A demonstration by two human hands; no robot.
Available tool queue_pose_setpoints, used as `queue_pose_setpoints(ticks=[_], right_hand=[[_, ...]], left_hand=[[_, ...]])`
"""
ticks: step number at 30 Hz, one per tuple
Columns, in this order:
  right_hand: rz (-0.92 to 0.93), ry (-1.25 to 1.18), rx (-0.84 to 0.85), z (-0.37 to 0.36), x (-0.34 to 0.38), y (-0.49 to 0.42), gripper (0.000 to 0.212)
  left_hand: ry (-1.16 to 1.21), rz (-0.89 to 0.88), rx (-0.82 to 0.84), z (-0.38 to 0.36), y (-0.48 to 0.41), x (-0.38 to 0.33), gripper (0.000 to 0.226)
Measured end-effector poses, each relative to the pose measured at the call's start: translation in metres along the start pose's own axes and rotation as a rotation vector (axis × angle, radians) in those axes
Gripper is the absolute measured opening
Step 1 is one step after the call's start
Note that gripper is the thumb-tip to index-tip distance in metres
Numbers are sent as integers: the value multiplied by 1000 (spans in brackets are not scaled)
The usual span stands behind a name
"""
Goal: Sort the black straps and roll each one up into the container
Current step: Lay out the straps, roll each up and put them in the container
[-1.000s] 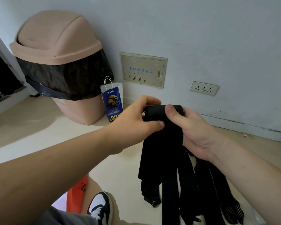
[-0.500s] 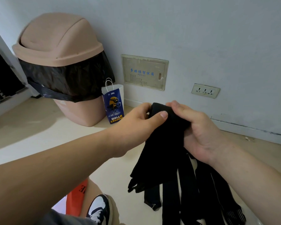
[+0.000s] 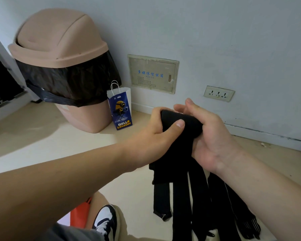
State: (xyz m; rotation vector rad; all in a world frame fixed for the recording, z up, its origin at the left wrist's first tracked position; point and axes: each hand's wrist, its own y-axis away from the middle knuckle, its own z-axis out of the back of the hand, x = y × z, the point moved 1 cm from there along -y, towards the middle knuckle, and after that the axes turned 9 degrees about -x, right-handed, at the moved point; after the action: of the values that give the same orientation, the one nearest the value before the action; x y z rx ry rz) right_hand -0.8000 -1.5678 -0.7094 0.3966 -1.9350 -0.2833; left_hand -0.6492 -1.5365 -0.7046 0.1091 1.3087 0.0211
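A wide black strap (image 3: 179, 134) is held up in front of me, its top end wound into a thick roll and its tail hanging down to about mid-frame. My left hand (image 3: 156, 129) grips the roll from the left, thumb pressed across its front. My right hand (image 3: 210, 134) cups the roll from the right and behind, fingers curled around it. Several more black straps (image 3: 203, 206) lie side by side on the floor below the hands, running toward the bottom edge. No container for the rolls shows clearly.
A pink swing-lid bin (image 3: 63, 66) with a black liner stands at the left by the wall, a small blue paper bag (image 3: 120, 108) beside it. A wall panel (image 3: 153, 73) and socket (image 3: 218, 93) sit behind. My shoe (image 3: 106, 221) and an orange item (image 3: 80, 214) are at the bottom.
The roll has grown thicker and the hanging tail has shortened, lifting off the floor. My left thumb has shifted across the roll's front and my right hand has turned to cup it.
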Motion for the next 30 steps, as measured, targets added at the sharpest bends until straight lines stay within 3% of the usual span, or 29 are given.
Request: queue_pose_setpoints(ticks=[8,12,17,22,27,30], right_hand=[[-11,53,53,-1,-2,0,42],[-33,233,131,2,-5,-6,60],[36,406,83,5,-6,-8,67],[37,356,100,3,-5,-8,67],[76,240,90,4,-7,-10,55],[116,196,92,6,-10,-14,51]], left_hand=[[-171,-197,-48,11,-2,3,36],[-182,-267,-67,21,-6,2,36],[-213,-308,-64,30,-9,2,39],[-286,-352,-110,28,-13,8,47],[-104,-166,-68,28,-13,10,63],[16,45,-18,28,-11,6,51]])
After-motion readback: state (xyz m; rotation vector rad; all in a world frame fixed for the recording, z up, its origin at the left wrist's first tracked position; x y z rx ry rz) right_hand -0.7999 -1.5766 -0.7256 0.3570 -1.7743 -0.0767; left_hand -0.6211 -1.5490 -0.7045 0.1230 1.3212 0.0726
